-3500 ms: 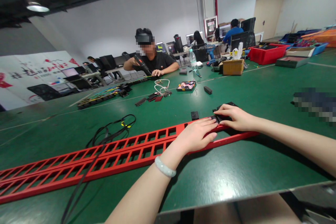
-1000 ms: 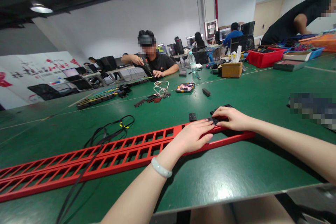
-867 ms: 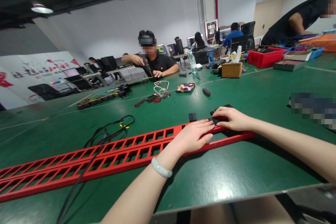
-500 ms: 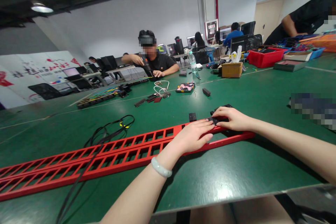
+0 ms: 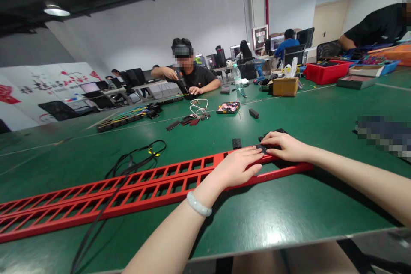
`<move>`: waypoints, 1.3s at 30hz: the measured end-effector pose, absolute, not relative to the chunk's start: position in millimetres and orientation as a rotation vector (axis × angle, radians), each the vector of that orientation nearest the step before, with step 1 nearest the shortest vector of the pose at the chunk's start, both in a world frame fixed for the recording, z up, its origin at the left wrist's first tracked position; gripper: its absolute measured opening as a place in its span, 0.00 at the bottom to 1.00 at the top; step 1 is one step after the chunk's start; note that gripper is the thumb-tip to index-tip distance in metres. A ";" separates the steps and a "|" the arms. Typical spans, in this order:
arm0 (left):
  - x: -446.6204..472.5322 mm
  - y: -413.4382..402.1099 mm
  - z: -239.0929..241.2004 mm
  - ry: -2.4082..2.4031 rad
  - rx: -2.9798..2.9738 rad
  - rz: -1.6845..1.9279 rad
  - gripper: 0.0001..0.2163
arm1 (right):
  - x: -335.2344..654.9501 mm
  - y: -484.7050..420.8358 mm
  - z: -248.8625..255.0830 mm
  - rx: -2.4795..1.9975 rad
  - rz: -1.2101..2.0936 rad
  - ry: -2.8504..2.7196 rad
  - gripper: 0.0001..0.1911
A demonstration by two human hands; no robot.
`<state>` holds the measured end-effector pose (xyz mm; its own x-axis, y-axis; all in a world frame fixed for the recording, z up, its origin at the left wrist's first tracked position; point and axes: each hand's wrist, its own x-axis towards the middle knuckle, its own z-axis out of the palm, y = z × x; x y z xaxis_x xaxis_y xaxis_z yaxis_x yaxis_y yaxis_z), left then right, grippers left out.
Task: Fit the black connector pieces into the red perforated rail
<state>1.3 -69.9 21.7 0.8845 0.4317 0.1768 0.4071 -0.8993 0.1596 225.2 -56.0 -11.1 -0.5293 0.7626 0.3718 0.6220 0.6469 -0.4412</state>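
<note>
Lying palm-down across the long red frame (image 5: 135, 208), the left hand (image 5: 239, 165) is spread nearly flat, thumb parted, its fingertips on a small black piece (image 5: 262, 149) at the frame's right-hand section; it grips nothing visibly. The right hand (image 5: 285, 144) arches over the same piece, fingers bent and thumb apart; whether it pinches the piece cannot be told. A smooth, rounded, pale bangle (image 5: 199, 205) circles the left wrist.

The frame looks rigid and smooth, with two parallel rows of slanted rungs, and lies on the glossy green surface (image 5: 272, 218). A thin, flexible black cable (image 5: 93, 225) crosses over it and coils loosely behind. Just behind the frame, near the left fingers, stands a boxy black block (image 5: 236, 144). Farther behind it are a dark oblong block (image 5: 253, 113), a looped white cord (image 5: 207, 105) and a clear plastic bottle (image 5: 237, 78).
</note>
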 end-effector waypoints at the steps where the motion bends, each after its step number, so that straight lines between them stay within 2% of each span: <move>1: 1.4 -70.0 21.7 0.651 2.936 0.319 0.17 | 224.9 -56.5 -11.0 -1.077 0.329 -2.335 0.16; 25: 3.0 -74.0 14.4 0.625 2.981 0.385 0.17 | 214.5 -51.3 -9.2 -1.066 0.165 -2.303 0.18; 33: 3.5 -73.1 12.3 0.631 2.996 0.366 0.16 | 160.4 -7.6 24.0 -0.951 0.166 -2.725 0.22; 39: 3.7 -72.6 9.4 0.636 3.017 0.365 0.17 | 142.7 14.5 20.1 -1.021 0.237 -2.876 0.20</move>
